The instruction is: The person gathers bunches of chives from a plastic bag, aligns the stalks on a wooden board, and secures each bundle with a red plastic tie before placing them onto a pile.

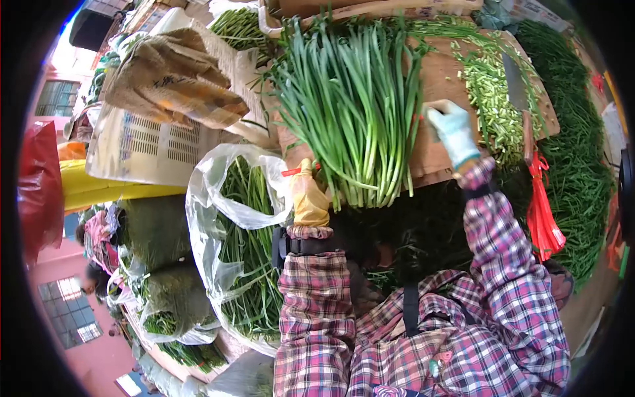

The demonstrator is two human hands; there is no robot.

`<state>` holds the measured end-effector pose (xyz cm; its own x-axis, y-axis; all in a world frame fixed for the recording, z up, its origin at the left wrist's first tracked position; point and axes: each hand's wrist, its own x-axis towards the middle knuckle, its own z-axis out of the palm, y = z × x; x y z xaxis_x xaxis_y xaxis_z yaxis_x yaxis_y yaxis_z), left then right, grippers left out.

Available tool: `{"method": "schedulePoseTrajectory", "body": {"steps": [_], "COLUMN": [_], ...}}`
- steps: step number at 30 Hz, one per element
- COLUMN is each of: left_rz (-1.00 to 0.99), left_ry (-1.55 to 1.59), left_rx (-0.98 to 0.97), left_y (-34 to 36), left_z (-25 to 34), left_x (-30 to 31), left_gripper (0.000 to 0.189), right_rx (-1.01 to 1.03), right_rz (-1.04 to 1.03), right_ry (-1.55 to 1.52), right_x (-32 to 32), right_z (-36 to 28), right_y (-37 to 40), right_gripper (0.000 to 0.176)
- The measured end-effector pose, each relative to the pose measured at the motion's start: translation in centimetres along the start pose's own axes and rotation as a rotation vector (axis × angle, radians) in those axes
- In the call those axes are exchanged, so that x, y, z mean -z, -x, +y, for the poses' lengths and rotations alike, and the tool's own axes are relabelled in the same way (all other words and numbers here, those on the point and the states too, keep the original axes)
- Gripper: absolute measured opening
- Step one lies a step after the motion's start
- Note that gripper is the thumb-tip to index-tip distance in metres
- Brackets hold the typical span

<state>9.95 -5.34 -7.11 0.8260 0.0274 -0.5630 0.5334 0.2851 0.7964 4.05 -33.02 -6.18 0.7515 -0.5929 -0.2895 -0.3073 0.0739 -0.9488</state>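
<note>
A: Chives (350,112)?
B: Big bunch, centre top of frame, lying on the board (443,73). Tips fan toward the top, stalk ends point down at the person.

A: Left hand (309,198)?
B: Yellow glove, lower left of the bunch, pressed against the stalk ends. Fingers curled. Can't tell if it actually grips any stalks.

A: Right hand (453,132)?
B: Light blue glove, right of centre, lying on the board. Mostly spread, fingertips touching the bunch's right edge. Nothing held.

A: So the bunch sits between the hands?
B: Yes, left at its base, right at its side.

A: Other stuff?
B: Cleaver (514,83) on the board, upper right, just beyond the right hand, untouched. Cut bits (493,106) piled around it. Red bands (542,205) hang at the right edge. Bag (218,198) with more greens, left of the left hand.
</note>
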Motion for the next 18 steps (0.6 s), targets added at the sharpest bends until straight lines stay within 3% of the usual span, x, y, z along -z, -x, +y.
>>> {"method": "schedulePoseTrajectory", "body": {"steps": [2,4,6,7,9,10,12,14,16,18], "left_rz": [0.007,0.081,-0.101,-0.101,-0.181,-0.182,-0.336,-0.204,-0.056,-0.161], "left_ry": [-0.056,-0.049,0.213,0.217,-0.068,-0.234,-0.129,-0.367,-0.516,-0.437], "left_rx": [0.006,-0.002,-0.058,-0.056,-0.105,-0.265,-0.321,-0.443,-0.5,-0.349], "left_y": [0.2,-0.8,1.4,0.6,-0.5,0.4,1.0,-1.2,-1.5,-0.6], "left_z": [0.2,-0.8,0.5,0.1,-0.2,-0.1,-0.7,-3.4,-4.4,-3.0], "left_x": [-0.6,-0.8,-3.7,-3.4,-3.1,-3.3,-4.2,-3.5,-3.6,-3.5], "left_gripper": [0.024,0.028,0.035,0.035,0.045,0.051,0.06,0.066,0.073,0.088], "right_rx": [0.312,0.546,0.823,0.793,0.698,0.627,0.493,0.773,0.562,0.067], "right_rz": [0.123,0.081,0.051,0.029,-0.033,-0.075,-0.219,-0.237,-0.338,-0.451], "right_ry": [0.207,0.335,0.458,0.409,0.279,0.199,0.048,0.245,0.162,0.111], "right_x": [0.5,-0.1,-1.2,-2.0,-3.5,-4.2,-5.2,-5.8,-6.4,-5.6], "right_z": [1.4,-0.6,-1.9,-2.3,-3.4,-4.1,-3.8,-2.9,-2.3,-3.4], "right_y": [2.3,6.2,6.8,6.4,5.2,4.7,3.9,3.4,3.7,4.2], "right_gripper": [0.008,0.006,0.011,0.011,0.012,0.012,0.009,0.009,0.01,0.022]}}
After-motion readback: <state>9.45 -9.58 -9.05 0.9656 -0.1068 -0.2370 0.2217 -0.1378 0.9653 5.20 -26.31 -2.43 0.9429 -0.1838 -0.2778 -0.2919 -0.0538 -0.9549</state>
